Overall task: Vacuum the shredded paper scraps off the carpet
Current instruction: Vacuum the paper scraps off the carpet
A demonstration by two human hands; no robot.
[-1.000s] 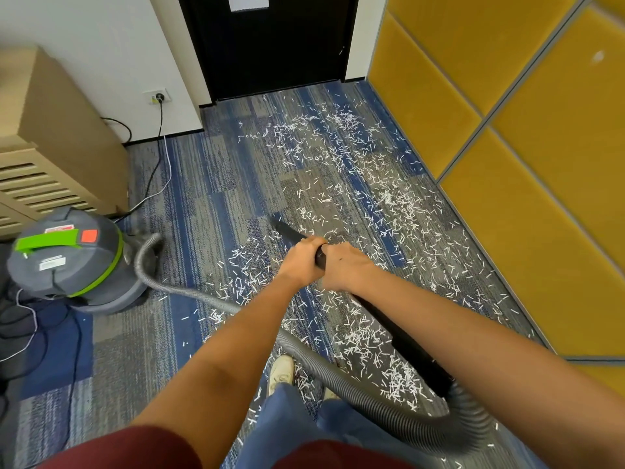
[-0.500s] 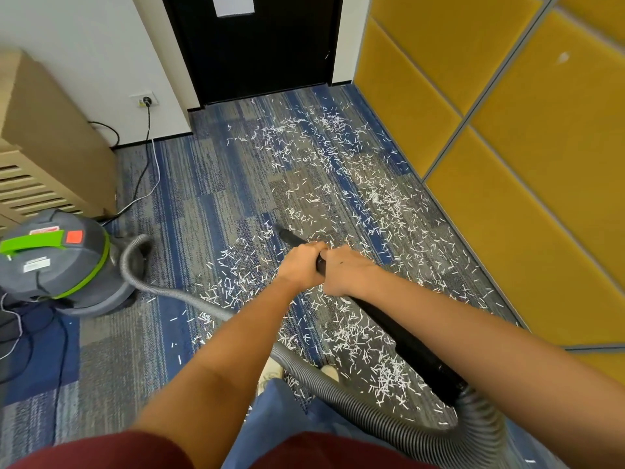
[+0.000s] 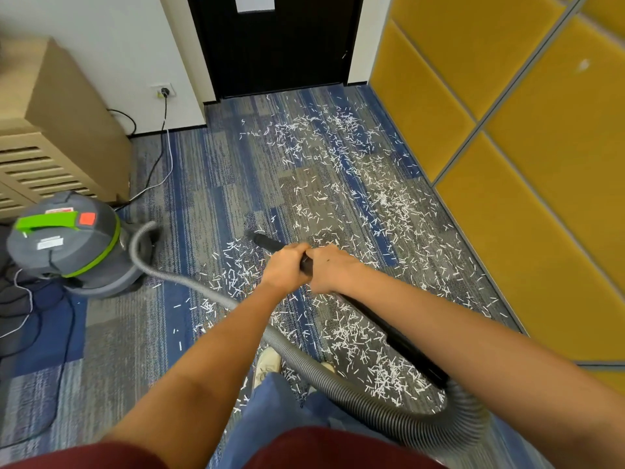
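Hose [image 3: 338,377] loops by the feet, over scraps [image 3: 389,370] lying thick there. L hand [image 3: 285,265] & R hand [image 3: 329,270] both clamped round black wand [image 3: 270,244], side by side. Best: slow overlapping strokes fwd over carpet [image 3: 203,170] twd door [image 3: 280,45]; scraps spread that far. Nozzle mouth hidden, so can't tell if it touches the pile.

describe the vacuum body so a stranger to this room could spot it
From the black door at the far end, look left to the slatted wooden cabinet. On the carpet beside it stands the vacuum canister: the only round grey drum, with a green handle and orange patch on top.
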